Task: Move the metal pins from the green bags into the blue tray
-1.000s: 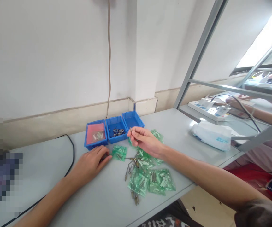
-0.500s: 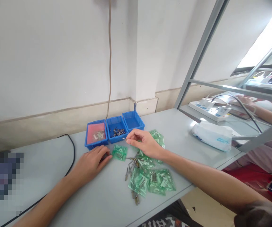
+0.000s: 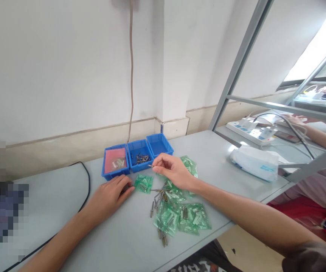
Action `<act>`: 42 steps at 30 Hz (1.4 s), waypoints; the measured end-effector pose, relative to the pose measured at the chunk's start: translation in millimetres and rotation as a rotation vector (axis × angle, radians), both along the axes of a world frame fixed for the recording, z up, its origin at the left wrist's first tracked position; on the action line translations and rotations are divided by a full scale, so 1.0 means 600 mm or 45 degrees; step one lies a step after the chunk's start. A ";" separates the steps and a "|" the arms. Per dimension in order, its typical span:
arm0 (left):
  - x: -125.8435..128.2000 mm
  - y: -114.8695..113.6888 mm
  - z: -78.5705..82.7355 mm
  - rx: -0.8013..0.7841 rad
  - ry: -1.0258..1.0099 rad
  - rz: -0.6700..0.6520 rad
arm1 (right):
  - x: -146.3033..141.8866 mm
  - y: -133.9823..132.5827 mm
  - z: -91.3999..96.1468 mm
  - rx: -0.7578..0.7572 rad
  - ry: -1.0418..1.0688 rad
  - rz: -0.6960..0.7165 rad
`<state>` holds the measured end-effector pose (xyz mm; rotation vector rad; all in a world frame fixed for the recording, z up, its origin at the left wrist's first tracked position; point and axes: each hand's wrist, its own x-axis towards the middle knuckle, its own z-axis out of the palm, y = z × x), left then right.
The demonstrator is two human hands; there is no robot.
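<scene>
My right hand hovers just in front of the middle blue bin, pinching a small metal pin between thumb and fingers. That bin holds several dark metal pins. My left hand lies on the grey table, fingers curled with their tips beside a small green bag. A heap of green bags and loose metal pins lies under and in front of my right wrist. The left blue bin has a red pad and small parts; the right blue bin looks empty.
A black cable curves over the table at the left. A white wrapped pack lies at the right by a metal frame. Beyond the frame, another person's arm and a white power strip are visible. The table's edge runs along the front.
My right hand has come down and left from above the right bin to the front of the middle bin, still pinching the pin. My left hand has stayed put.
</scene>
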<state>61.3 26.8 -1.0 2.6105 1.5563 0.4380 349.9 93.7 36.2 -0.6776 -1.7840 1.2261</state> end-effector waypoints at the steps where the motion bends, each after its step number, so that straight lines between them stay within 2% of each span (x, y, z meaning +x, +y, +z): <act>1: 0.000 0.000 0.000 0.000 0.005 0.001 | 0.001 0.002 -0.001 -0.075 0.043 0.030; 9: 0.000 -0.001 0.002 0.024 -0.007 -0.005 | 0.003 0.013 -0.004 -0.505 0.349 0.160; 15: 0.002 -0.002 0.006 0.006 0.001 -0.008 | 0.003 0.018 -0.007 -0.618 0.454 0.206; 23: 0.001 -0.001 0.004 0.001 -0.015 -0.004 | 0.002 0.013 -0.002 -0.558 0.341 0.132; 31: -0.001 0.000 0.000 -0.015 -0.011 -0.005 | 0.002 0.010 -0.004 -0.353 0.172 0.051; 42: 0.000 0.000 0.001 0.019 -0.010 -0.017 | 0.000 0.005 0.003 -0.225 0.121 -0.042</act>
